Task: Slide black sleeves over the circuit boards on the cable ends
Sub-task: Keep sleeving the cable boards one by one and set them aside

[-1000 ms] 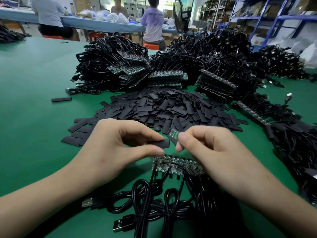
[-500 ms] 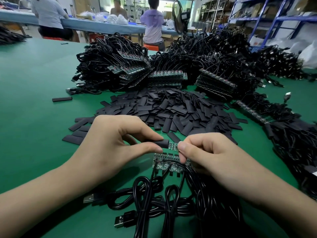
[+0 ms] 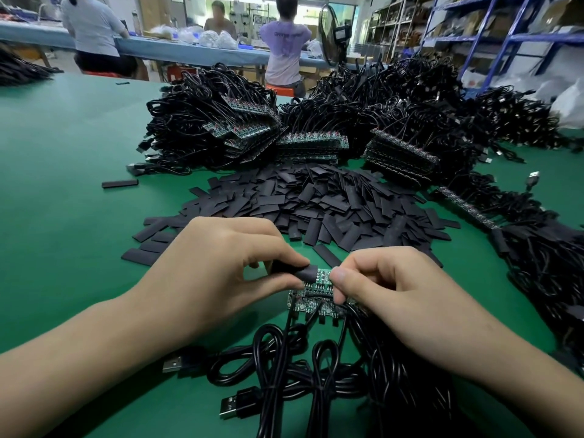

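Observation:
My left hand (image 3: 218, 273) pinches a black sleeve (image 3: 300, 272) between thumb and fingers. The sleeve's open end covers the left tip of a small green circuit board (image 3: 323, 277). My right hand (image 3: 392, 289) pinches that board at its right end. Just below lies a row of several more green circuit boards (image 3: 311, 303) with black cables (image 3: 294, 377) running toward me, ending in USB plugs (image 3: 172, 365). A heap of loose flat black sleeves (image 3: 316, 203) lies just beyond my hands.
Large piles of black cables with board strips (image 3: 309, 142) fill the back of the green table (image 3: 63, 184). More sleeved cables (image 3: 543, 257) lie on the right. One stray sleeve (image 3: 119, 184) lies at the left. People stand at a far bench.
The hands came together and lower. The sleeve, apart from the board a second ago, now sits over the board's left tip.

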